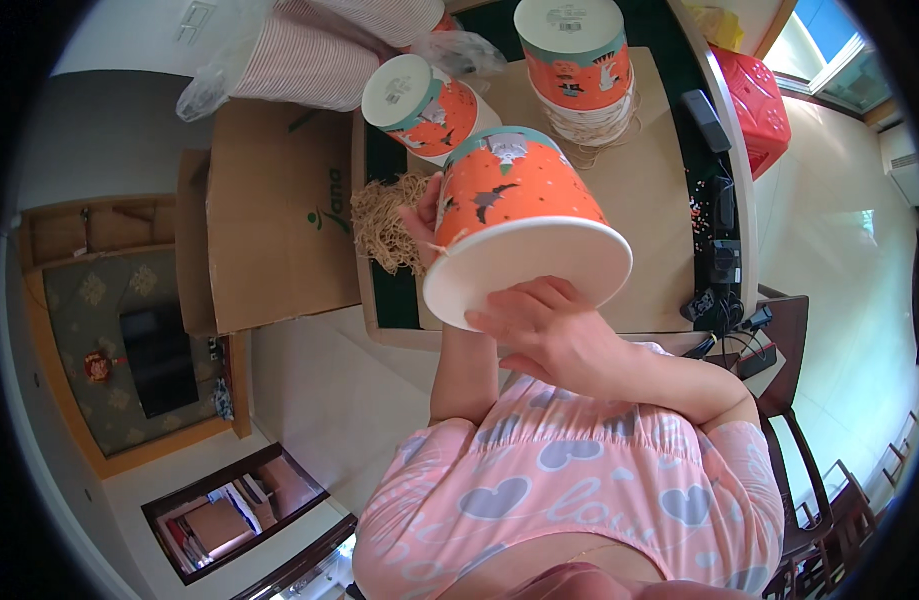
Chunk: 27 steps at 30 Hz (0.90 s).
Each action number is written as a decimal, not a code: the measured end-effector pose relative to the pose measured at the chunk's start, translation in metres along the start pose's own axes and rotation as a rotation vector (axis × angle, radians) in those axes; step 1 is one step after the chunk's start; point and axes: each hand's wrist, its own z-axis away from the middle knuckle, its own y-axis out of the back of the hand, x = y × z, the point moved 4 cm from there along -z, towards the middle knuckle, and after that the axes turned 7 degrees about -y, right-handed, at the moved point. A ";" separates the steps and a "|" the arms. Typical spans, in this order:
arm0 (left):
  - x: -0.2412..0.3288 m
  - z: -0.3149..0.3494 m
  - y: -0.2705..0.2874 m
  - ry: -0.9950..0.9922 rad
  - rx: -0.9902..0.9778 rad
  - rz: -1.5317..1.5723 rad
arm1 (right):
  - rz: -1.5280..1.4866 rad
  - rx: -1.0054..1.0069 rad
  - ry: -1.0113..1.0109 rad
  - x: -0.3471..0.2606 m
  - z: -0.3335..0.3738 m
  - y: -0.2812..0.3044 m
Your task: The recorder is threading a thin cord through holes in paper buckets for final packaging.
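My left hand (pixel 419 218) grips the left side of an orange paper bucket (pixel 524 195) with bat and ghost pictures, a teal band and a white rim. The bucket is tilted, its white mouth facing me. My right hand (pixel 551 325) is at the near rim, fingers spread against the mouth; whether any reach inside is hard to tell. A short bit of string shows at the rim's left side, near my left fingers. Beside that hand lies a tangled heap of tan string (pixel 384 222). Behind stand an upside-down bucket (pixel 419 105) and a second upside-down bucket (pixel 576 65) with string looped around its lower part.
Long stacks of paper buckets (pixel 304 60) in clear plastic lie at the far left above a cardboard box (pixel 284 220). A tan board (pixel 649 220) covers much of the table. Black adapters and cables (pixel 724 260) line its right edge. A red stool (pixel 754 115) stands beyond.
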 end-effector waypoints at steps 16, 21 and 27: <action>-0.011 -0.001 0.017 0.124 -0.116 0.030 | 0.145 0.056 -0.052 -0.003 -0.007 -0.015; -0.014 0.023 0.025 0.148 -0.158 0.024 | 0.230 0.067 -0.044 0.006 -0.019 -0.012; -0.027 0.005 0.029 0.180 -0.203 0.023 | 0.476 -0.028 -0.165 0.016 -0.024 -0.023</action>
